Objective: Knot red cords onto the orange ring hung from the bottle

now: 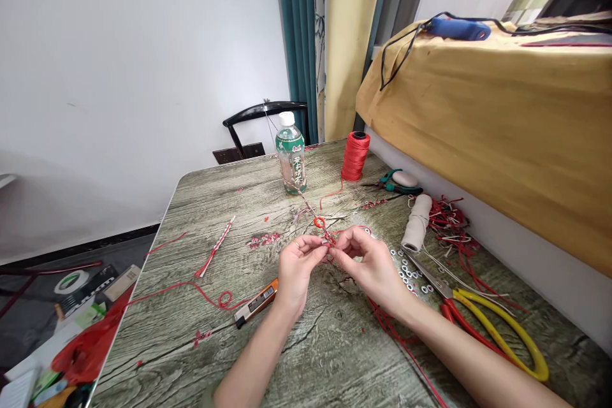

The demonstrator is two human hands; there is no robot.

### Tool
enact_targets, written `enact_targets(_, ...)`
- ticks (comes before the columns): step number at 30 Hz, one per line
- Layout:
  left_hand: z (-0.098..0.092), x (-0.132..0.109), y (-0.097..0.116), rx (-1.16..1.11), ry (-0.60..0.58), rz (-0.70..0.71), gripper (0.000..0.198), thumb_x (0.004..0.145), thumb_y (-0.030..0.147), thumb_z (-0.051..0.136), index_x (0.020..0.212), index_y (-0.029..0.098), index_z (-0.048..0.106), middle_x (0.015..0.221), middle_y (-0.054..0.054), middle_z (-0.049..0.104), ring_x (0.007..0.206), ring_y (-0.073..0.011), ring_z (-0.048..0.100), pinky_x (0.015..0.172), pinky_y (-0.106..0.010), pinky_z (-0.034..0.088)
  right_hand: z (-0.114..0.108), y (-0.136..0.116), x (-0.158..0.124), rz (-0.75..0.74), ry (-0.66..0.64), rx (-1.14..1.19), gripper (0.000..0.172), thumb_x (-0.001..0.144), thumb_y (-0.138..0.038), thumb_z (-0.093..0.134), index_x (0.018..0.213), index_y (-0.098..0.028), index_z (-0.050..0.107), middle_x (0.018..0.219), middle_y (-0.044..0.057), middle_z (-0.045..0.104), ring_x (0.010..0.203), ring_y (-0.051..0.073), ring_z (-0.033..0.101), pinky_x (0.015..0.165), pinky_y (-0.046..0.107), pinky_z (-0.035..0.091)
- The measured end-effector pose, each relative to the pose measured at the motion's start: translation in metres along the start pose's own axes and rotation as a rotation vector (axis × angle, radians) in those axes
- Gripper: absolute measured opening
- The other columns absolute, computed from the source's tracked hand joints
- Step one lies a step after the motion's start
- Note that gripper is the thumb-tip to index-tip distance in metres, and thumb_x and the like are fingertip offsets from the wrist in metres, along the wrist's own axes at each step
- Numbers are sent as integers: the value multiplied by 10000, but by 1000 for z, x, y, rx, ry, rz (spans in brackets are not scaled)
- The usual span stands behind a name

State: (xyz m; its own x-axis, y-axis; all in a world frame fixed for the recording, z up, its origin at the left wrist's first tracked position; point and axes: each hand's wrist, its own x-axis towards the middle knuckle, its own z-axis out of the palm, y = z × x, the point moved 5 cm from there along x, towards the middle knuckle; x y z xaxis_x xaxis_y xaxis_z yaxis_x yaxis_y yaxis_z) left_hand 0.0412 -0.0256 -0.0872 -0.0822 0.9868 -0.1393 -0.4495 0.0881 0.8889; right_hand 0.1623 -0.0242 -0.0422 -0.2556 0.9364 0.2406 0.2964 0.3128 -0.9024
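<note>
Wood-grain table point(287, 357), near centre. Pinching red cord point(329, 241) between left hand point(296, 268) and right hand point(370, 264), fingertips closed, just above tabletop, beside small loop point(319, 222). Likely mid-knot; next: tighten evenly, keep loop open.

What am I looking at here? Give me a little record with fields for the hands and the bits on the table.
Surface: wood-grain table
Left hand: fingertips pinch the red cord
Right hand: pinches the same cord from the other side
Cord detail: small loop just beyond the fingers
Right of hands: yellow-handled scissors, metal rings, white twine roll
Behind hands: water bottle, red thread spool
Left of hands: orange-and-black tool, red-white braid
</note>
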Motion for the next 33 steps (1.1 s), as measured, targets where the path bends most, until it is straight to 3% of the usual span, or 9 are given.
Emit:
enact_targets(6, 0, 0, 0, 29, -1, 17, 145, 611, 137, 657, 724, 128, 566, 684, 7, 595, 648, -78, 534, 639, -194, 420, 1, 3, 0, 2, -11, -21, 46, 752, -174, 506, 738, -178, 462, 674, -19, 523, 605, 96, 496, 565, 208, 395)
enact_targets(14, -1, 0, 1, 81, -16, 48, 124, 618, 143, 645, 707, 136, 559, 671, 11, 583, 640, -91, 537, 638, -223, 442, 6, 10, 3, 74, -70, 213, 84, 742, -204, 532, 772, -176, 460, 685, -20, 527, 625, 94, 504, 573, 209, 395)
enact_targets(20, -1, 0, 5, 205, -28, 136, 86, 639, 149, 621, 716, 144, 582, 694, -3, 588, 672, -116, 543, 646, -244, 452, 7, 12, 4, 148, -114, 288, 218, 742, -244, 546, 934, -170, 471, 640, -35, 522, 572, 83, 478, 514, 196, 354)
enact_targets(28, 1, -2, 8, 213, -18, 149, 89, 648, 155, 606, 737, 146, 606, 737, -22, 619, 714, -132, 561, 672, -239, 441, 11, 14, 4, 203, -202, 358, 261, 730, -229, 555, 965, -154, 471, 631, -38, 511, 561, 78, 470, 531, 199, 377)
enact_targets(33, 0, -2, 7, 195, -19, 152, 87, 649, 169, 614, 735, 152, 612, 720, -14, 619, 688, -122, 558, 655, -234, 446, 8, 13, 5, 192, -173, 370, 250, 736, -234, 553, 960, -153, 479, 631, -38, 518, 562, 75, 472, 532, 195, 375)
